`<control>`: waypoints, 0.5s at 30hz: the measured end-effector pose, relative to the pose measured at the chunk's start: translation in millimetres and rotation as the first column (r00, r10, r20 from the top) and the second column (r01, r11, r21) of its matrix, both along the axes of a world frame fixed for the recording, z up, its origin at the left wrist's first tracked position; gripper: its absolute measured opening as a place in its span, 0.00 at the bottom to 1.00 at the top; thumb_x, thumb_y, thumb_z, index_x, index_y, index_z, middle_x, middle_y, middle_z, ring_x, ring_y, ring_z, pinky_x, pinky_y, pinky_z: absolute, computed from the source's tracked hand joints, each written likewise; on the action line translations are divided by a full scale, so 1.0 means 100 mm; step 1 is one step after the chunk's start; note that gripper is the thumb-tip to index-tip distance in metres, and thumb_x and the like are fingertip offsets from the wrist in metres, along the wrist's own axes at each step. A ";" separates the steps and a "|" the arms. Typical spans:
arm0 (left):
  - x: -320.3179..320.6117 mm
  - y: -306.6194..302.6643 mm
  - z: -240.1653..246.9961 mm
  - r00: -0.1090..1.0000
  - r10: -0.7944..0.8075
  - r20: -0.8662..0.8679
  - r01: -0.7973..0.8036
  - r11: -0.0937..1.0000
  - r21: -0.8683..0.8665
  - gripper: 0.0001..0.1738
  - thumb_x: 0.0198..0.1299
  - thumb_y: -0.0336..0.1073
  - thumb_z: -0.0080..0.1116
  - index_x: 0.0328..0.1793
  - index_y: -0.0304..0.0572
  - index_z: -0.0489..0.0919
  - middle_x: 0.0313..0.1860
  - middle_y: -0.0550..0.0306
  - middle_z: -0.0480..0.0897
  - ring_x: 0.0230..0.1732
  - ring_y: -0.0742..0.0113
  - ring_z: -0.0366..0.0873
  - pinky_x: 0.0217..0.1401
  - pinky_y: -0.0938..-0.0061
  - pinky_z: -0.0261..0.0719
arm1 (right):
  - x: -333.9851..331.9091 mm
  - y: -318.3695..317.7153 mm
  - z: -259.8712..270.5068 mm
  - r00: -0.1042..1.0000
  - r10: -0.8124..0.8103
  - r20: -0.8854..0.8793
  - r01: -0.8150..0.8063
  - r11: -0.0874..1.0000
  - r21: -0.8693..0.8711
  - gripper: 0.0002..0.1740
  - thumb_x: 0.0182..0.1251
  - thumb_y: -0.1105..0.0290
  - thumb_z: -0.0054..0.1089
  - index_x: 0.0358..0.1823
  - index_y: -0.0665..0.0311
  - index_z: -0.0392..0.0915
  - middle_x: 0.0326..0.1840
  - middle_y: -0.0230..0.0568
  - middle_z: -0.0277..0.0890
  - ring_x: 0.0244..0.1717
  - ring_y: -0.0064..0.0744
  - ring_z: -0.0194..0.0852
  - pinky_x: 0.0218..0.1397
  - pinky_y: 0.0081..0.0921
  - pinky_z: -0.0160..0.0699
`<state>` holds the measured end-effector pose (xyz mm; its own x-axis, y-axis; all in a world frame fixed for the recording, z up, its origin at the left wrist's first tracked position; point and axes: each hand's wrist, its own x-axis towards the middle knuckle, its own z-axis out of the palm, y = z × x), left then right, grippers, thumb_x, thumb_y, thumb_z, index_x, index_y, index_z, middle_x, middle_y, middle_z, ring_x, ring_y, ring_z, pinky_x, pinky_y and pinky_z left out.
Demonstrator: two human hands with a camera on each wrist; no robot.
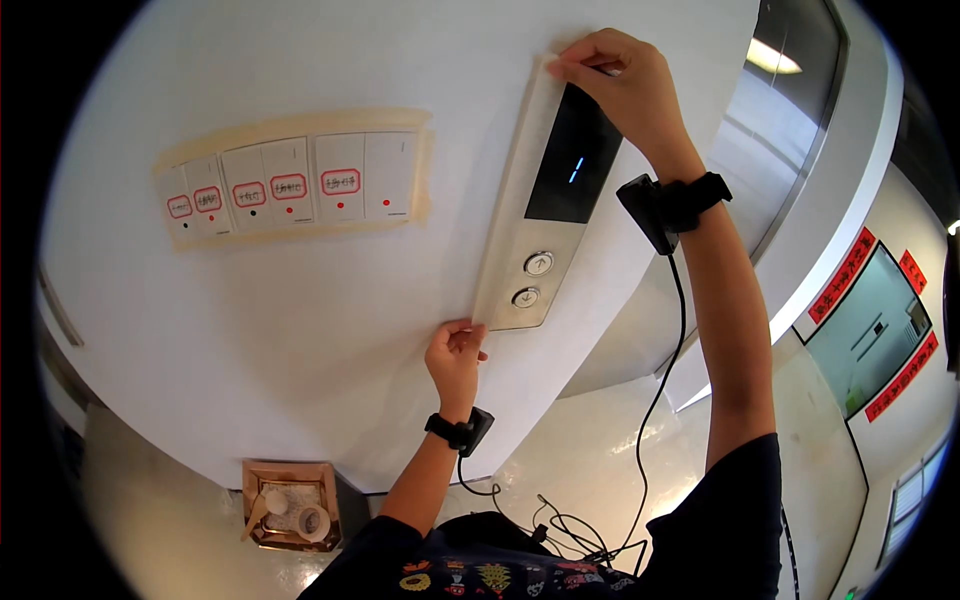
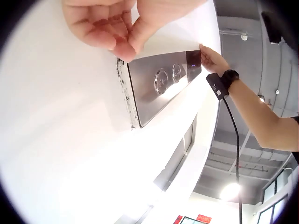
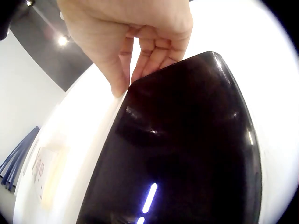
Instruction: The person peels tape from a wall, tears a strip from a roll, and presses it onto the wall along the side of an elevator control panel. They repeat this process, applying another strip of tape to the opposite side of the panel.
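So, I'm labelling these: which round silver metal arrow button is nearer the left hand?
The lower round silver metal button, marked with a down arrow; the up-arrow button sits above it, farther from the left hand.

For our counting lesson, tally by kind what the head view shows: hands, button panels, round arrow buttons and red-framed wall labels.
Hands: 2
Button panel: 1
Round arrow buttons: 2
Red-framed labels: 5
Total: 10

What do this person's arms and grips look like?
Left grip and right grip: bare, no gloves. Each side: black strap, boxy black camera, black cable; the right camera shows a pale mark. Short dark sleeves; dark shirt, multicoloured print.
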<state>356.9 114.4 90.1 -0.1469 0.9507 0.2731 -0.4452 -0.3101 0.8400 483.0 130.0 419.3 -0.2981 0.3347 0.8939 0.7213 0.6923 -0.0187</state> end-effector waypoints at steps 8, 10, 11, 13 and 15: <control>0.03 -0.03 -0.21 0.996 -0.056 -0.068 0.050 0.995 -0.081 0.10 0.55 0.30 0.63 0.40 0.33 0.76 0.22 0.61 0.78 0.19 0.76 0.75 0.19 0.85 0.68 | 0.07 0.03 0.06 0.993 0.089 -0.073 -0.096 0.990 -0.103 0.09 0.53 0.68 0.67 0.26 0.67 0.80 0.23 0.34 0.79 0.27 0.21 0.76 0.33 0.16 0.72; 0.02 -0.07 -0.13 0.993 -0.102 -0.061 0.098 0.993 -0.058 0.11 0.56 0.32 0.62 0.41 0.33 0.76 0.22 0.61 0.78 0.19 0.76 0.76 0.19 0.85 0.67 | 0.07 0.04 0.05 0.990 0.117 -0.078 -0.125 0.986 -0.111 0.10 0.53 0.67 0.67 0.26 0.68 0.80 0.23 0.34 0.79 0.27 0.21 0.76 0.33 0.16 0.72; 0.01 -0.08 -0.10 0.992 -0.113 -0.058 0.108 0.992 -0.069 0.11 0.57 0.33 0.62 0.42 0.33 0.77 0.22 0.61 0.78 0.19 0.76 0.76 0.19 0.85 0.67 | 0.08 0.05 0.05 0.991 0.111 -0.078 -0.120 0.986 -0.114 0.10 0.53 0.67 0.67 0.26 0.68 0.80 0.23 0.34 0.79 0.27 0.21 0.76 0.33 0.16 0.72; 0.01 -0.09 -0.05 0.989 -0.138 -0.050 0.133 0.987 -0.085 0.13 0.57 0.35 0.62 0.43 0.33 0.77 0.21 0.61 0.78 0.19 0.76 0.76 0.18 0.85 0.67 | 0.07 0.03 0.06 0.992 0.098 -0.074 -0.106 0.988 -0.114 0.11 0.53 0.67 0.68 0.26 0.68 0.80 0.23 0.34 0.79 0.27 0.21 0.76 0.34 0.16 0.72; 0.01 -0.09 -0.01 0.994 -0.107 -0.035 0.104 0.991 -0.085 0.13 0.58 0.36 0.62 0.42 0.33 0.77 0.19 0.61 0.78 0.18 0.76 0.75 0.18 0.85 0.67 | 0.07 0.00 0.06 0.995 0.083 -0.062 -0.089 0.990 -0.108 0.11 0.53 0.66 0.67 0.27 0.68 0.80 0.24 0.34 0.79 0.27 0.21 0.76 0.34 0.16 0.73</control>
